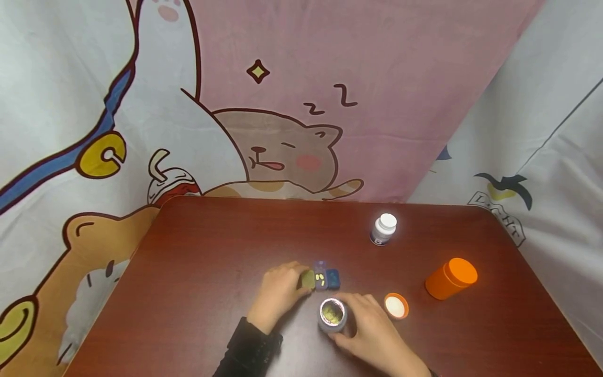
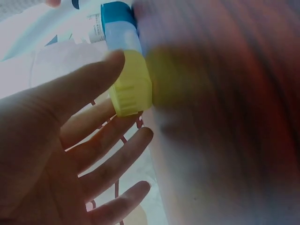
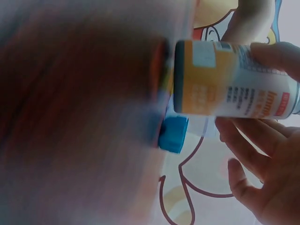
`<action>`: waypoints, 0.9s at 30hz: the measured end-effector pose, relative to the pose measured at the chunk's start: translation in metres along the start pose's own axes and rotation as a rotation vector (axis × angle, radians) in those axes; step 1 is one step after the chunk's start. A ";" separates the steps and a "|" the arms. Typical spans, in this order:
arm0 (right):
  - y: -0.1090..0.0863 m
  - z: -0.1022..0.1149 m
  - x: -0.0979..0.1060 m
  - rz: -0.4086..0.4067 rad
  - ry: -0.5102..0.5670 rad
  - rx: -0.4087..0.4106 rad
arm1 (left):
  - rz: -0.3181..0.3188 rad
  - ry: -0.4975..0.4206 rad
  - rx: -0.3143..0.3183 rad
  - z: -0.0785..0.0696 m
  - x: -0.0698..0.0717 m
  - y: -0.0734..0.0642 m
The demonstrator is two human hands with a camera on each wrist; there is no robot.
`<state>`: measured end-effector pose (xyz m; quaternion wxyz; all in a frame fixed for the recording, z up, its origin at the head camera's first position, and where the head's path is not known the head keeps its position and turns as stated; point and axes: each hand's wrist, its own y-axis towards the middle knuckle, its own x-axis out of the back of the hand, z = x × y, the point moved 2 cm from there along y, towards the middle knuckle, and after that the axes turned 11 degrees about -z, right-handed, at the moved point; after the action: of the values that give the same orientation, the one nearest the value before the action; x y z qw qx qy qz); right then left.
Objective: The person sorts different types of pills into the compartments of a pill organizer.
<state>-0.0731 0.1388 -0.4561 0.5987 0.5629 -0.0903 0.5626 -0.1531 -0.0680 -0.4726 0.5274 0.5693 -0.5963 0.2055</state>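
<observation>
A small pill box (image 1: 333,279) lies on the table, its yellow, purple and blue sections in a row. My left hand (image 1: 280,288) pinches the yellow end (image 2: 135,84) with the thumb in front and fingers behind. Several small yellow pills (image 1: 320,277) lie in the purple middle section, whose lid stands raised. My right hand (image 1: 369,330) grips an uncapped pill bottle (image 1: 331,324), held just in front of the box, with yellowish pills showing through its mouth. In the right wrist view, the bottle's label (image 3: 234,79) is white and orange, and its base faces the table.
Right of my right hand, an orange-rimmed cap (image 1: 396,306) lies with its white inside up. An orange bottle (image 1: 449,280) stands farther right, and a white bottle (image 1: 383,229) stands near the table's back edge. A printed cloth (image 1: 377,104) hangs behind the brown table (image 1: 212,241).
</observation>
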 end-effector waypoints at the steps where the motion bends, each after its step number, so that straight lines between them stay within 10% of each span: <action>1: -0.001 0.000 0.000 0.018 0.016 -0.010 | -0.015 0.008 -0.013 -0.001 -0.001 0.000; 9: -0.003 -0.002 -0.001 0.103 0.083 -0.064 | -0.037 0.028 -0.013 -0.007 0.004 -0.001; 19: -0.001 -0.008 -0.001 0.193 0.079 0.010 | 0.092 0.085 0.183 0.007 0.046 -0.008; 27: -0.002 -0.036 0.006 0.233 -0.101 0.014 | 0.362 -0.306 0.051 -0.001 0.043 -0.020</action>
<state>-0.0884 0.1704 -0.4653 0.5202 0.5802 -0.1811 0.6000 -0.1255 -0.0925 -0.4421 0.3707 0.4908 -0.7563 0.2230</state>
